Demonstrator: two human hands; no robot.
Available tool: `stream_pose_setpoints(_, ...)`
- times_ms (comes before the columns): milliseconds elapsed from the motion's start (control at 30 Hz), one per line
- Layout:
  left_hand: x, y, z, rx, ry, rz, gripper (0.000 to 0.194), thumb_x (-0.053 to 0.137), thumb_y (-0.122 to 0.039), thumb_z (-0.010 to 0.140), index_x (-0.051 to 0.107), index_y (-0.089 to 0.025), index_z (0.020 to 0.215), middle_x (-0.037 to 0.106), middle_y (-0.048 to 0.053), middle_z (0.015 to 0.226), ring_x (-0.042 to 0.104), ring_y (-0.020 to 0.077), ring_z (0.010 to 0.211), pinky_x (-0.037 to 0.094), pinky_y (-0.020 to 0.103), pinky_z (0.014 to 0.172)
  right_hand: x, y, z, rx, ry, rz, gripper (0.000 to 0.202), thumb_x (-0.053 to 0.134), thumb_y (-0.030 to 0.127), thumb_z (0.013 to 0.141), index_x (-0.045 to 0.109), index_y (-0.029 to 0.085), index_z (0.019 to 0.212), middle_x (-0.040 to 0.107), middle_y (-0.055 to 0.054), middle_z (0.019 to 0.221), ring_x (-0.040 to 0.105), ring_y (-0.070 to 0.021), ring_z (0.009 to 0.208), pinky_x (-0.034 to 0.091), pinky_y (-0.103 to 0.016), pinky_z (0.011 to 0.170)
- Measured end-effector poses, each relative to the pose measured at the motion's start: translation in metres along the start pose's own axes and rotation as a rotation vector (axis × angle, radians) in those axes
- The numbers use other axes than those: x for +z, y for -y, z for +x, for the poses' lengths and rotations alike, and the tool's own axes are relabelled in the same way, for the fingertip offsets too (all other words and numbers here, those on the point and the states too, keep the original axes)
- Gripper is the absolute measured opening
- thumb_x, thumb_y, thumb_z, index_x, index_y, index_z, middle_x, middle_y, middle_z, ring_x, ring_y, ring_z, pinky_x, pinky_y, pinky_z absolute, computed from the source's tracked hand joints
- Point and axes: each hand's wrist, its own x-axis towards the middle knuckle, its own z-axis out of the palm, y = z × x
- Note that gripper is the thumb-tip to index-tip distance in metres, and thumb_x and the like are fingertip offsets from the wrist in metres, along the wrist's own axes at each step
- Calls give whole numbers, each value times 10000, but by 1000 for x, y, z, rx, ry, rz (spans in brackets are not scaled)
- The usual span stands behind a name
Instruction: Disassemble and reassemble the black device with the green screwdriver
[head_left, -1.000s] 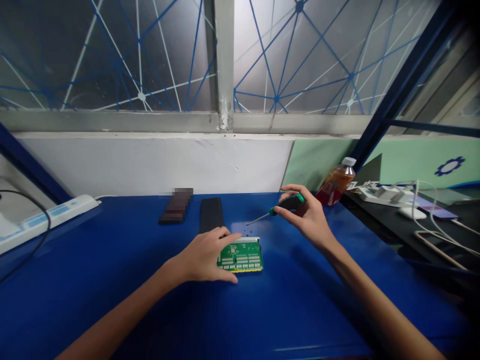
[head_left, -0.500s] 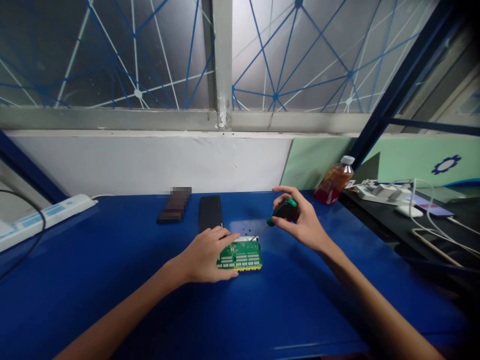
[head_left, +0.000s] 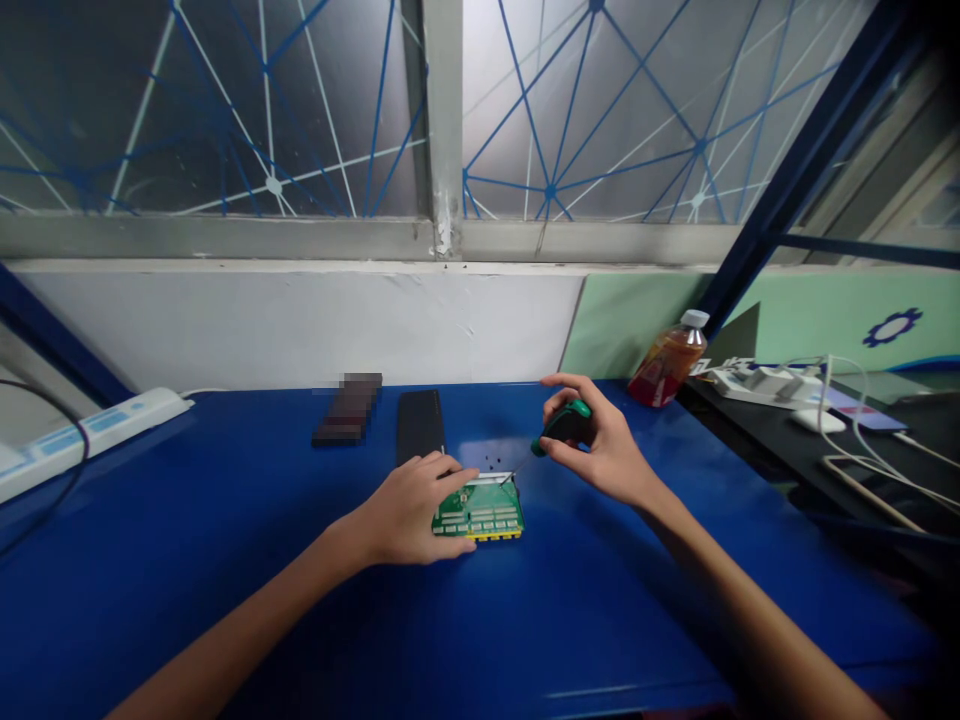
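Note:
A green circuit board [head_left: 484,510] with pale connectors and a yellow front edge lies on the blue table [head_left: 600,620]. My left hand [head_left: 420,508] is closed around its left end, thumb at the front edge and fingers over the back, hiding that end. In my right hand [head_left: 600,440] is a screwdriver [head_left: 568,425] with a green and black handle, gripped between thumb and fingers. Its thin shaft slants down to the left, the tip at the board's back right part. Several tiny dark screws [head_left: 493,461] lie just behind the board.
Behind my left hand lies a flat black panel [head_left: 421,425], with a blurred dark object [head_left: 349,410] left of it. A power strip [head_left: 90,440] lies at the far left. A drink bottle [head_left: 670,360] leans at the back right, near a white mouse [head_left: 817,423] and cables.
The screwdriver handle has tilted and shifted very slightly left with my right hand. My left hand and the circuit board stay practically in place.

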Motion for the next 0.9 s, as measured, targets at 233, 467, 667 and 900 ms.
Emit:
stream_pose_setpoints(233,1,0,1,1,-1,-4,757,684,-528,747,498,-156,1379,589,156,1203,562,313,1037,479,469,862,1,-1,-1,-1,7,2,556,649,159,703,477,251,1224,558,6,910,545,-121,678,437,-239,540)
stream_pose_setpoints(467,1,0,0,14,-22,-11,731,673,-522,744,517,-166,1363,602,160,1181,571,314,1016,485,473,848,0,1,-1,1,31,0,559,648,169,721,463,258,1241,551,-4,937,556,-124,691,454,-242,554)
stream_pose_setpoints(667,1,0,0,28,-50,-11,715,660,-543,746,525,-198,1357,612,151,1163,580,318,1004,489,469,829,2,2,3,-32,62,-25,586,671,233,770,418,269,1297,563,-16,949,570,-126,672,476,-252,547)
stream_pose_setpoints(900,3,1,1,12,-25,17,741,655,-569,745,526,-168,1355,599,165,1190,566,344,1053,482,482,856,14,7,3,-61,36,-36,576,697,271,794,421,260,1299,571,5,850,559,-108,577,483,-262,518)
